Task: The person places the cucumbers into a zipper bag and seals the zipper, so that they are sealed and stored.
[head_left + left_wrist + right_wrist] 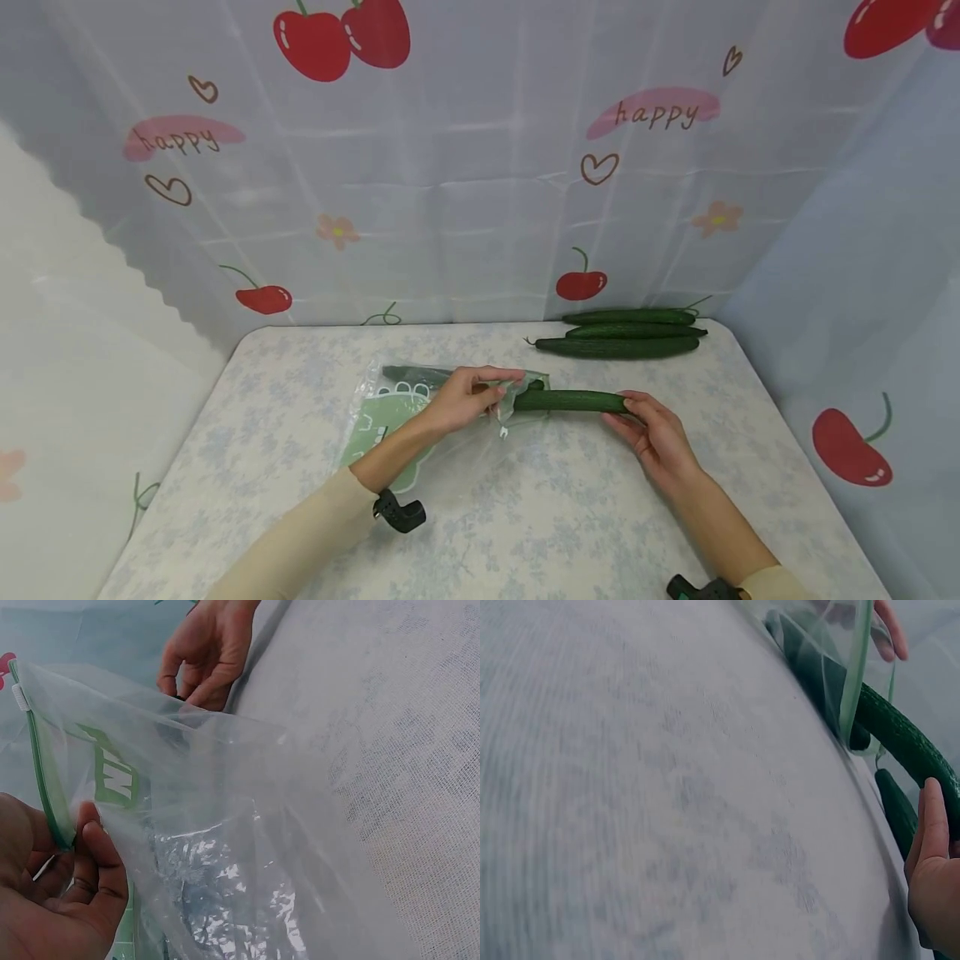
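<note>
A clear zip bag with a green and white print lies on the table, its mouth facing right. My left hand pinches the edge of that mouth between thumb and fingers. In the left wrist view the green zip strip runs to those fingers, with a white slider near its top. One cucumber lies inside the bag along its far side. Another cucumber has its left end within the bag's mouth; my right hand grips its right end. In the right wrist view, this cucumber passes through the green-rimmed opening.
Several more cucumbers lie side by side at the table's back right. The table has a pale blue-patterned cover. A printed curtain hangs along the back edge, with more sheeting at both sides.
</note>
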Demonstrator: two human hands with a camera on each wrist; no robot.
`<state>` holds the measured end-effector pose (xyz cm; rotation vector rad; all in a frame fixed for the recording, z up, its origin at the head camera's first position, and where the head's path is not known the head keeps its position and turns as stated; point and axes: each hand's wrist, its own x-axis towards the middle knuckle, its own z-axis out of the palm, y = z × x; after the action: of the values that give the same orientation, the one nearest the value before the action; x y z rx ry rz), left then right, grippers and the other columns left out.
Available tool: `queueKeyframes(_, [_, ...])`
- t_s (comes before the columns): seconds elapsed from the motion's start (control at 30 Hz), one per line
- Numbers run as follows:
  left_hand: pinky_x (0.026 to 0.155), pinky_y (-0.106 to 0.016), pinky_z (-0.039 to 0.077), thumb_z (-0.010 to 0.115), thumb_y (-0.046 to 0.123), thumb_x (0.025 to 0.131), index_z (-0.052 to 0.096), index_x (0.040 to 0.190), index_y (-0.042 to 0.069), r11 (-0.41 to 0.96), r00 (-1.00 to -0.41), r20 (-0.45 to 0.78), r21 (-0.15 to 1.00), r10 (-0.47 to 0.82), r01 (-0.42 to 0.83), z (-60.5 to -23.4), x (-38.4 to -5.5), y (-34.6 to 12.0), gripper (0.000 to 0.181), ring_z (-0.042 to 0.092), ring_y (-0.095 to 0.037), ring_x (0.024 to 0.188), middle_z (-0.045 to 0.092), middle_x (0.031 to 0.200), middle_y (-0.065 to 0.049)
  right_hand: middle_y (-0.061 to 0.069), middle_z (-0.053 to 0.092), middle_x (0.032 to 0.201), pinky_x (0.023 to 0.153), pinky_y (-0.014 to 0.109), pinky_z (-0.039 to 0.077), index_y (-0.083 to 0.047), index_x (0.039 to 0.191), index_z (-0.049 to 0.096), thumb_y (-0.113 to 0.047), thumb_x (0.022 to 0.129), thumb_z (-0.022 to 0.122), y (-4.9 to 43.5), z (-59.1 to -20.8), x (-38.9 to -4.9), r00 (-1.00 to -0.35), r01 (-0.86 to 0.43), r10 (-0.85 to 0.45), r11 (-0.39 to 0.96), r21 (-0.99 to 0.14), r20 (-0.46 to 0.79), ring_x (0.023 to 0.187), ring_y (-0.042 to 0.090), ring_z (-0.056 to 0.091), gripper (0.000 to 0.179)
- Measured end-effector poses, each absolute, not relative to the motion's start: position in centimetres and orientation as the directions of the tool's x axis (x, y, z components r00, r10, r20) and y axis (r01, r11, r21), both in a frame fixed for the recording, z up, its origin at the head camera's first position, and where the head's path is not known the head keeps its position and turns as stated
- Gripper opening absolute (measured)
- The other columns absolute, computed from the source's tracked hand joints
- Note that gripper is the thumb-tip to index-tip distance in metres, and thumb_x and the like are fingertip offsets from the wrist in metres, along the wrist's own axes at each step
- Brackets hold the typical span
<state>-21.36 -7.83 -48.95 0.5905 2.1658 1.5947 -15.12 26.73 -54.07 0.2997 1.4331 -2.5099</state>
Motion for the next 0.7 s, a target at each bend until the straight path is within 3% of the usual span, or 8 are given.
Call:
queueKeyframes(0.2, [0.070,-0.036,0.057,0.059,0.008,0.110,0.068,0.147,0.012,0.245,-0.833,-0.046,0.963,0.552,0.109,-49.0,-21.5,-7.9,0.039,0.066,-0.027,0.078,0.072,0.144,-0.012,-0.002,0.060,0.134,0.110,0.029,0.057,-0.008,0.137,0.057,-0.013,0.114,0.052,24.3,-54.0,-16.2,-0.937,0.342,-0.103,-0.481,-0.807,-0.335,0.117,0.008,0.074,0.023])
queueKeyframes(0.4, [0.080,-0.045,0.060,0.058,0.009,0.111,0.066,0.149,0.013,0.232,-0.830,-0.054,0.968,0.555,0.093,-48.4,-21.3,-8.0,0.040,0.067,-0.023,0.080,0.070,0.147,-0.013,0.000,0.062,0.129,0.109,0.029,0.058,-0.004,0.143,0.051,-0.009,0.115,0.047,22.6,-54.2,-16.6,-0.921,0.377,-0.126,-0.524,-0.764,-0.368,0.114,0.010,0.076,0.029])
queueKeyframes(0.7, [0.075,-0.036,0.057,0.056,0.005,0.110,0.064,0.150,0.007,0.195,-0.826,-0.031,0.976,0.563,0.096,-48.6,-21.1,-7.9,0.041,0.065,-0.011,0.075,0.069,0.147,-0.018,0.006,0.060,0.132,0.108,0.029,0.058,0.004,0.151,0.043,-0.006,0.115,0.044,19.8,-54.3,-17.4,-0.912,0.400,-0.152,-0.530,-0.748,-0.380,0.112,0.012,0.076,0.038])
